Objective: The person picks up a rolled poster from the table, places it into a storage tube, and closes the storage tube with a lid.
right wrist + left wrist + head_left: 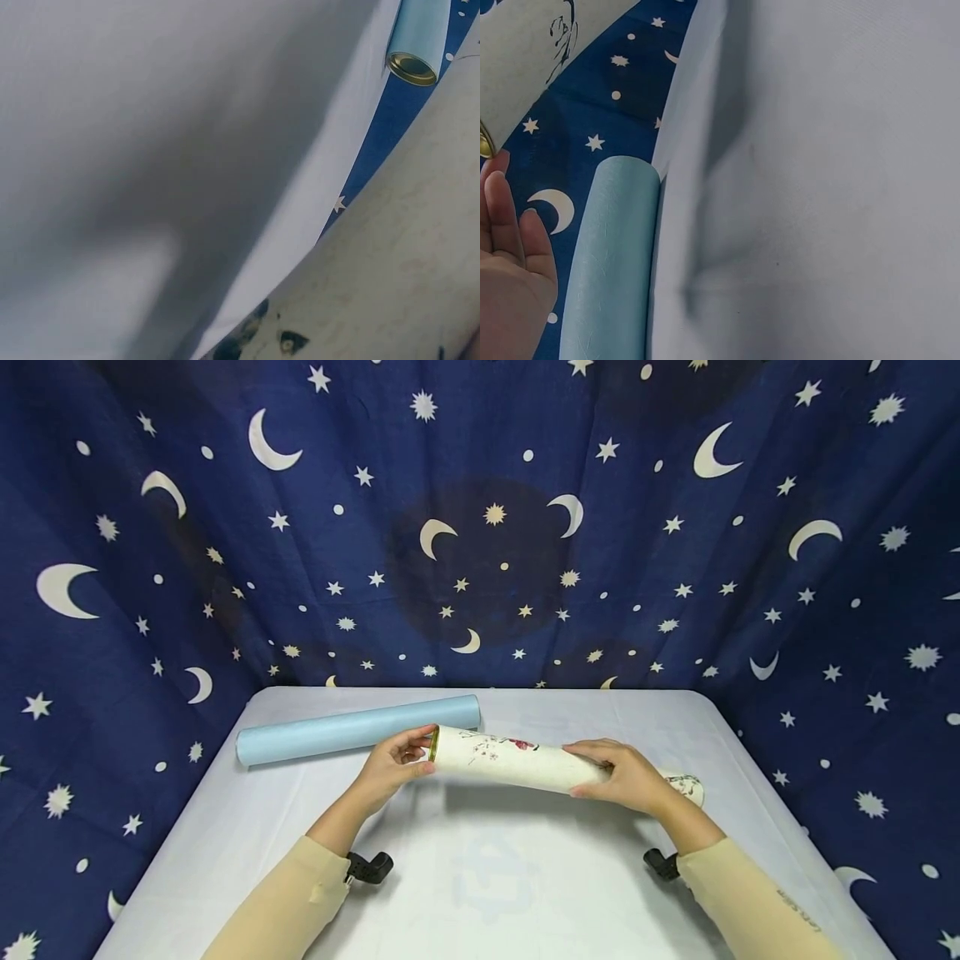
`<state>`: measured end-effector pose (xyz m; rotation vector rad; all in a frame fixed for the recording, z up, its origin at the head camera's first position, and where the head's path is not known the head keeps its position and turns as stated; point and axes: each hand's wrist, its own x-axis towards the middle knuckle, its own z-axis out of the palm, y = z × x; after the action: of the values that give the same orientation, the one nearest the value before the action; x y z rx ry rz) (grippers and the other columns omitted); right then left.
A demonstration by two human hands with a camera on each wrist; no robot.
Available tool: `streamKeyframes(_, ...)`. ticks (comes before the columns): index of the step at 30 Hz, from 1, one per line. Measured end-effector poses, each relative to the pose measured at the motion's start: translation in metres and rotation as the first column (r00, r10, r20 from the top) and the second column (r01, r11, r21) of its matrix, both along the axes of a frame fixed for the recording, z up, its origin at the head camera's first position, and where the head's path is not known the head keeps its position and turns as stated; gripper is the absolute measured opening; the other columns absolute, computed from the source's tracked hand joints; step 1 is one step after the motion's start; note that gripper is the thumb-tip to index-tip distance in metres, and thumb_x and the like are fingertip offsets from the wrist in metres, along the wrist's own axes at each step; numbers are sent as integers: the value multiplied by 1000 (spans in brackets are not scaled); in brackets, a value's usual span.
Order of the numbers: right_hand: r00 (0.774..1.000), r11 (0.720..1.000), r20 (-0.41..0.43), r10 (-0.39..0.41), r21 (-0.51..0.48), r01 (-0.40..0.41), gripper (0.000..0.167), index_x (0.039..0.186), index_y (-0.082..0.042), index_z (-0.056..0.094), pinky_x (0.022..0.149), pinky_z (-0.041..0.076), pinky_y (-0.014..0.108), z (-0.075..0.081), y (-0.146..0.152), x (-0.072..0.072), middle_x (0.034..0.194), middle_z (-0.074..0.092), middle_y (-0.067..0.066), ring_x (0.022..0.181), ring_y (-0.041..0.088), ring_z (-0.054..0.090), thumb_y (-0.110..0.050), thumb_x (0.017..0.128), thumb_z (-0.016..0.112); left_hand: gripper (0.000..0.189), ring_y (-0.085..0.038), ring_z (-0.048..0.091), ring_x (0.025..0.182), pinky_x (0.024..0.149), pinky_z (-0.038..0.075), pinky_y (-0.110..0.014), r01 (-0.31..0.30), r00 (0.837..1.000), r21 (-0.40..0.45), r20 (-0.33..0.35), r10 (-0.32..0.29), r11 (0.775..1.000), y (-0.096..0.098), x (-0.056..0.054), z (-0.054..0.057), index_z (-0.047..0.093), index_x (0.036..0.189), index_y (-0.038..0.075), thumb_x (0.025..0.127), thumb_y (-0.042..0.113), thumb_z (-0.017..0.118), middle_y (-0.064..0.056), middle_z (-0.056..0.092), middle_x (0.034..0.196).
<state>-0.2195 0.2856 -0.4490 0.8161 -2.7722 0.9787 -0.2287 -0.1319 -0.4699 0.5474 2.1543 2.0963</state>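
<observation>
Above the table, a cream-white cylindrical tube (510, 767) with a red blossom pattern is held nearly level, its right end a little lower. My left hand (386, 770) pinches its gold-rimmed left end between thumb and fingers. Farther right, my right hand (630, 777) grips the tube from the near side, thumb below and fingers over the top. In the left wrist view, fingertips of the left hand (514, 247) meet the tube's (532, 52) metal rim. The right wrist view shows the tube (397, 247) close up; the right hand is almost wholly outside it.
A light-blue tube (345, 732) lies at the back left of the white-covered table (495, 877), behind the left hand. Its metal end cap shows in the right wrist view. A dark blue curtain (480, 460) with moons and stars surrounds the table's back and sides.
</observation>
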Motion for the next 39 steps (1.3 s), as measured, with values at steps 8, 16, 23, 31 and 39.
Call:
streamKeyframes(8,999,1000,30,-25,0,25,69,132,-33,66,88,53,44,2,0,2,129,66,-5,115,20,62,-51,70,88,68,-26,56,106,94,48,-27,-10,1000,31,22,9,999,0,2,-2,56,139,-3,79,11,84,-13,66,122)
streamKeyframes(16,998,1000,66,-11,-19,13,68,132,-30,68,87,54,41,4,-2,2,128,67,-4,113,19,63,-45,70,90,65,-22,55,101,87,49,-21,-35,998,0,54,35,999,2,1,-3,58,138,-1,79,11,84,-11,67,120)
streamKeyframes(23,997,1000,76,-12,-20,13,69,132,-29,68,89,54,41,6,-2,1,128,67,-3,115,20,62,-50,69,89,63,-29,54,105,87,49,-21,-36,998,9,59,35,999,2,0,2,58,137,-2,80,6,83,-6,66,118)
streamKeyframes(31,997,999,77,-2,-35,5,69,131,-29,68,91,54,43,7,-1,-1,128,67,-5,116,20,62,-49,69,89,64,-30,55,109,92,49,-25,-16,999,-12,46,16,1000,1,-2,5,57,138,-2,80,7,83,-14,64,124)
streamKeyframes(39,997,999,73,13,-32,-11,68,132,-31,67,95,52,46,4,-3,-2,130,66,-6,120,20,60,-46,70,90,65,-24,57,103,91,48,-25,6,1000,-46,16,-5,999,-4,-3,0,57,138,-2,81,11,84,-16,64,122)
